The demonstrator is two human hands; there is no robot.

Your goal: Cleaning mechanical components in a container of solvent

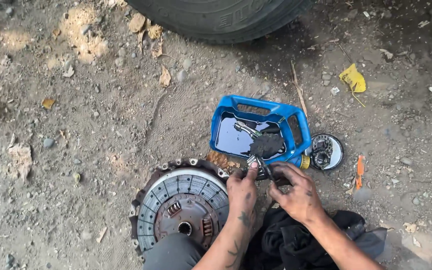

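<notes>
I see left hand point(242, 188) and right hand point(296, 192) pinching a small oily metal part point(258, 162) | at cut-open blue oil jug point(256, 131) rim, beside clutch pressure plate point(181, 207) | risk: slick fingers may drop it into dirt.

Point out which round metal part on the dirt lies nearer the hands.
The large rusty clutch disc, touching the left hand. The small round part lies apart, beyond the cut-open blue plastic jug.

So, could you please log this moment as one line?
left hand: grips small metal part | right hand: works it with thin tool | beside: blue oil jug, clutch disc
</notes>
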